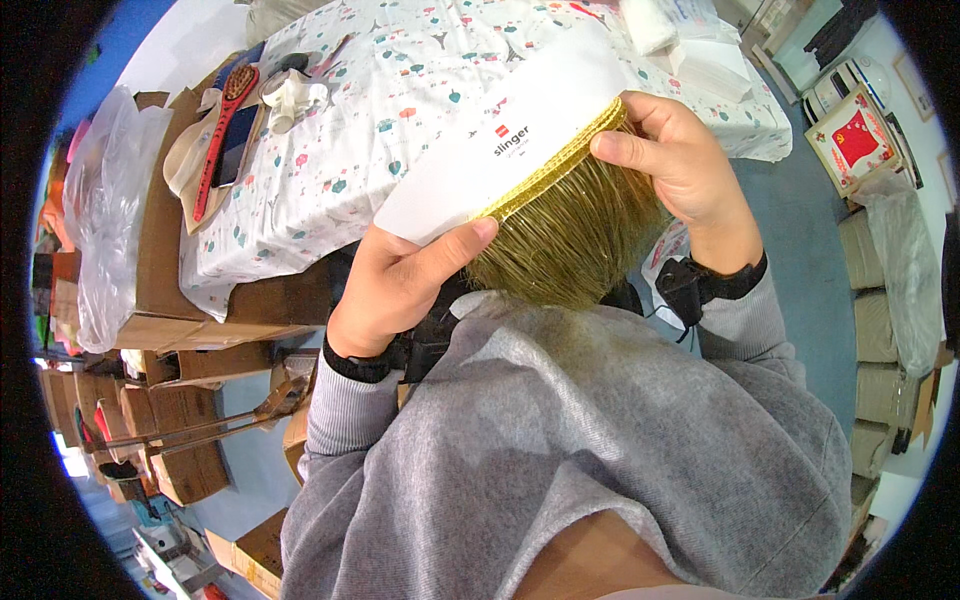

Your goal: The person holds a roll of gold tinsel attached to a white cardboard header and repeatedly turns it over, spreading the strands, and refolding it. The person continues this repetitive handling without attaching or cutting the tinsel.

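A bundle of fine olive-gold strands (570, 240) hangs from a yellow stitched band (559, 161) in front of my chest. My left hand (405, 285) pinches the band's near left end, thumb on top and fingers hidden beneath. At the far right end, my right hand (679, 161) grips the band between thumb and fingers. A white sheet (450, 176) bearing printed writing extends from the band over the table. The strands' lower ends reach my grey sweater (570, 420). Both wrists wear black straps.
On the patterned tablecloth (360, 150) lie a red-handled brush (225, 135), a dark phone (238, 142) and a white plastic object (291, 101). White packs (709, 60) sit far right. A cardboard box (161, 247) with clear plastic (105, 217) adjoins the table's left. Wrapped packages (877, 322) line the right wall.
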Motion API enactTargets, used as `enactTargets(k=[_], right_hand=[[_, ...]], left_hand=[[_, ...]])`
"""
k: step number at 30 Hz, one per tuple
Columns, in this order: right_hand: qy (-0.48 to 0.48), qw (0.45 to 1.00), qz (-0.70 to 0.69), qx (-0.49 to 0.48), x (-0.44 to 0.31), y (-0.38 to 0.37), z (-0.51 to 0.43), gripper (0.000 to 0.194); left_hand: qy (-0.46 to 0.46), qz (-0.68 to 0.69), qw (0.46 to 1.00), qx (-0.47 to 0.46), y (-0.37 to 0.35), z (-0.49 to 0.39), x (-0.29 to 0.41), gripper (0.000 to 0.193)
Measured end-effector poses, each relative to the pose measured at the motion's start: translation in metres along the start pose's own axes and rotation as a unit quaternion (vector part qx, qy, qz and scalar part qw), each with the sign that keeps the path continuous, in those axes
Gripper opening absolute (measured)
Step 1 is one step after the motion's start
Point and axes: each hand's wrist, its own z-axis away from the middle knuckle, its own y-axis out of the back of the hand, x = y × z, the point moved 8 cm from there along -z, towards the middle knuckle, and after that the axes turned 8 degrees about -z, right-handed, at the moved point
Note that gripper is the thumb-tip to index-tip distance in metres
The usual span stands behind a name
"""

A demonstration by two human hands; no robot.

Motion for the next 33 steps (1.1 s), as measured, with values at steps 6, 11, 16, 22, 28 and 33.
enactTargets(k=[6, 11, 16, 22, 28, 33], right_hand=[[0.036, 0.993, 0.093, 0.057, 0.001, -0.002, 0.004, 0.024], [0.059, 0.989, 0.115, 0.072, -0.003, -0.005, 0.012, 0.024], [0.043, 0.997, 0.027, 0.063, 0.005, -0.009, 0.013, 0.025], [0.04, 0.997, -0.007, 0.066, 0.013, -0.011, 0.014, 0.025], [0.065, 0.99, -0.086, 0.093, 0.015, 0.002, 0.016, 0.025], [0.08, 0.981, -0.167, 0.058, 0.001, 0.028, 0.019, 0.031]], left_hand=[[-0.039, -0.075, 0.991, 0.108, 0.006, -0.004, 0.01, 0.028], [0.031, -0.093, 0.989, 0.109, 0.01, -0.004, 0.007, 0.027], [0.032, -0.071, 0.991, 0.113, 0.011, -0.005, 0.006, 0.026], [0.014, -0.062, 0.994, 0.087, 0.01, -0.009, 0.006, 0.025], [-0.034, -0.103, 0.994, 0.016, 0.006, -0.01, 0.011, 0.039], [0.01, -0.068, 0.996, -0.049, 0.005, -0.006, 0.004, 0.044]])
